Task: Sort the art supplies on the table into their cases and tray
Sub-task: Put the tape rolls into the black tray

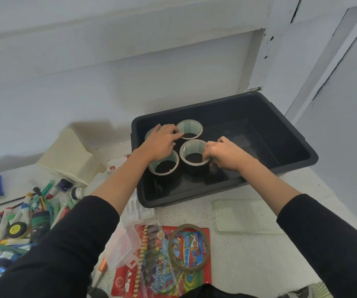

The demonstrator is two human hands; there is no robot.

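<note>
Four tape rolls (165,166) sit in the black tray (248,143), bunched at its left end. The tray is at the desk's (248,254) far right corner. We're on the tape step, seating the rolls. Right hand (222,154) grips the near-right roll (192,154), fingers curled over its rim. Left hand (162,140) is bent, fingertips on the far roll (189,129); pinch or touch, we cannot tell. Likely next: let go and fetch the brown tape ring (189,247) at the front edge.
</note>
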